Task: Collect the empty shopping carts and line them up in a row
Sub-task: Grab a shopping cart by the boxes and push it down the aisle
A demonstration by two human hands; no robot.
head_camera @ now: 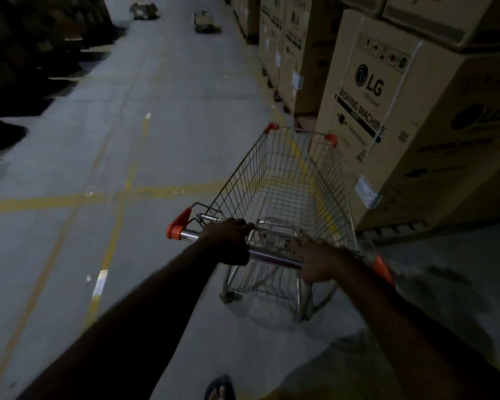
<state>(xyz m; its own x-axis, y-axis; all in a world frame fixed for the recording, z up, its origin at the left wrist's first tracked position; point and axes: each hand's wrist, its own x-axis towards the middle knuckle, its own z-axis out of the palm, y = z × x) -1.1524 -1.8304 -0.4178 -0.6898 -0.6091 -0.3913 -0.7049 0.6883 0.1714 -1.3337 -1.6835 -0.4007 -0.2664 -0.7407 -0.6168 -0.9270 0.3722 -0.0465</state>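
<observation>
The empty shopping cart stands on the floor at about four o'clock in the view, basket pointing to twelve, its right side just beside the stacked cardboard boxes at two o'clock. Both hands are wrapped around its chrome handle bar, the left hand toward nine, the right hand toward three, likely spread so to steer it. The basket lies directly ahead of them, at twelve.

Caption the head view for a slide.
Beside boxes, the left hand and right hand grip the handle of an empty cart.
</observation>
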